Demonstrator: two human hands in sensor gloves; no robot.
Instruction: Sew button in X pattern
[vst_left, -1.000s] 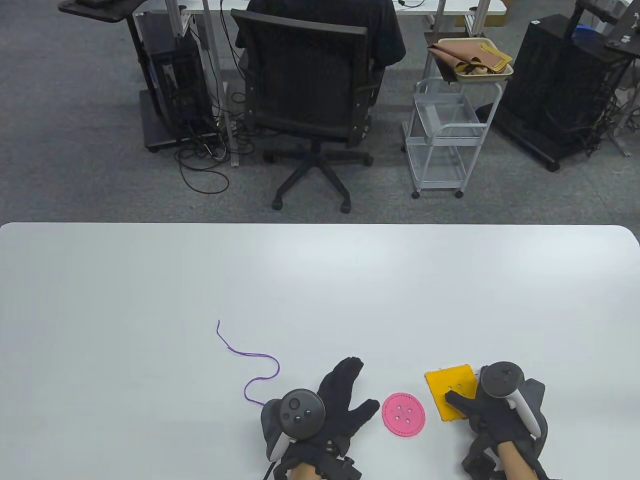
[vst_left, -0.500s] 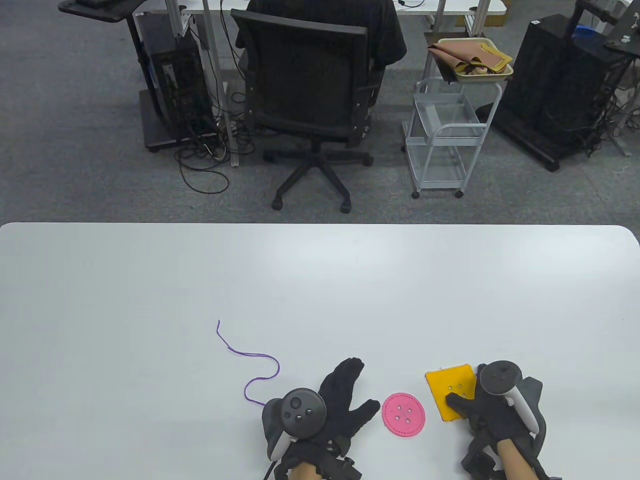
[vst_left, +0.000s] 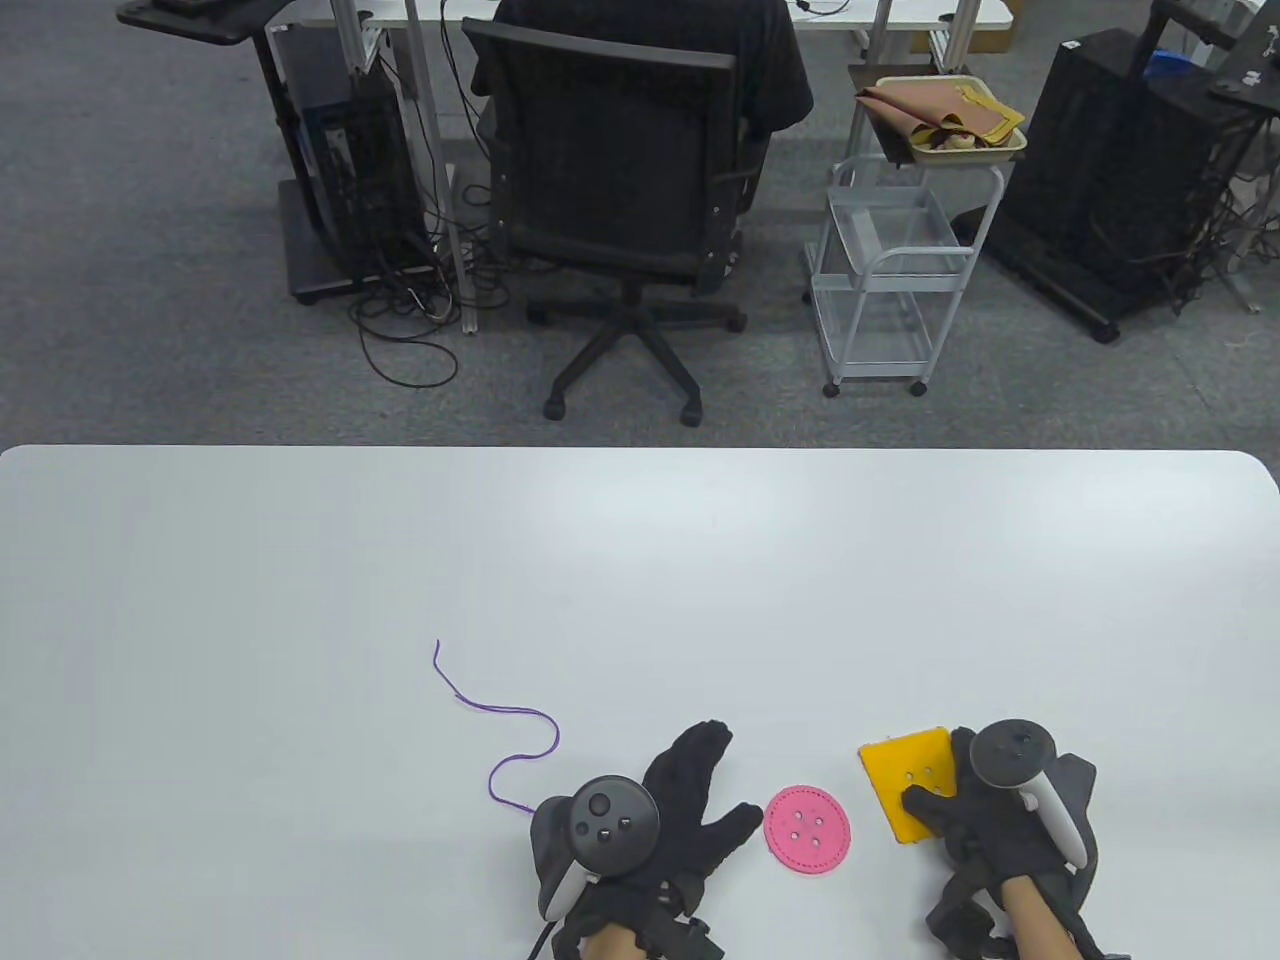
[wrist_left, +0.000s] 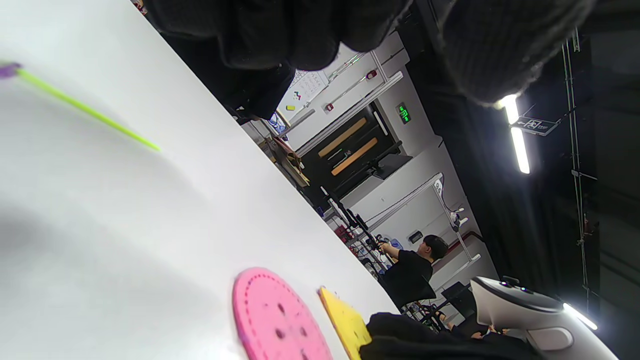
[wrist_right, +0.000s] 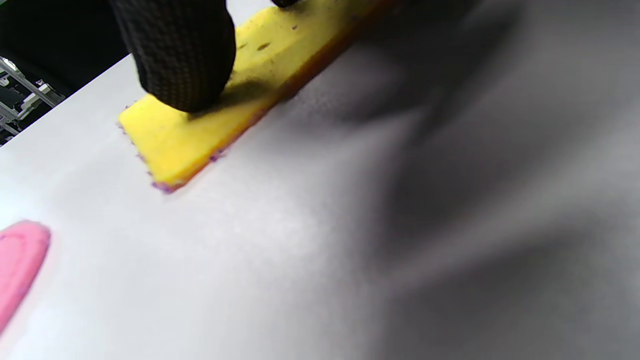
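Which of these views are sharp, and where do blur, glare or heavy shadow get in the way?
Table view: sharp and evenly lit, only soft ceiling glare on the white table. Left wrist view: tilted; the round pink felt button and thin green needle are soft, a ceiling strip light flares. Right wrist view: close and blurry, broad dark shadow right of the yellow felt square under the right hand's fingertip.

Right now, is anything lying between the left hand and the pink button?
Nothing visible. The left hand rests flat on the table, its thumb just short of the pink button, with bare tabletop between.
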